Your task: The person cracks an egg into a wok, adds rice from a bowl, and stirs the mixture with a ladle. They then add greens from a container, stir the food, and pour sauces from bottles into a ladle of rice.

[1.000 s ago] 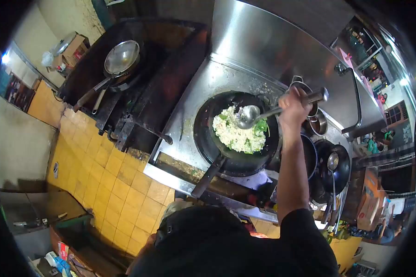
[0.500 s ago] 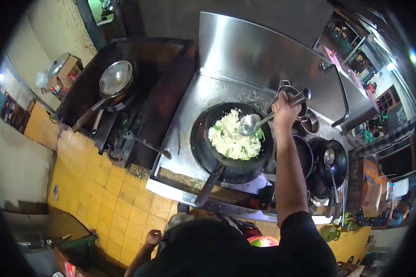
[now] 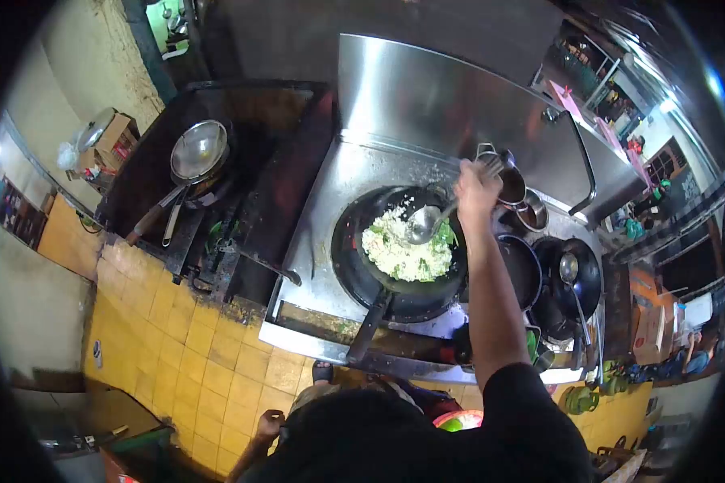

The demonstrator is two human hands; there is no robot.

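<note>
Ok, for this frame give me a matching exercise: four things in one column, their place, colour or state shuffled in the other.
Things
1. right hand
2. left hand
3. strainer
4. floor tiles

Places, colours, states
A. yellow
B. over the blackened stove
C. closed around a ladle
D. low, beside the black shirt

Pairs: 1-C, 2-D, 3-B, 4-A

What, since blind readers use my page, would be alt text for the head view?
A right hand holds a ladle at pale food with greens in a wok; the left hand hangs low. More pans stand to the wok's right.
</note>
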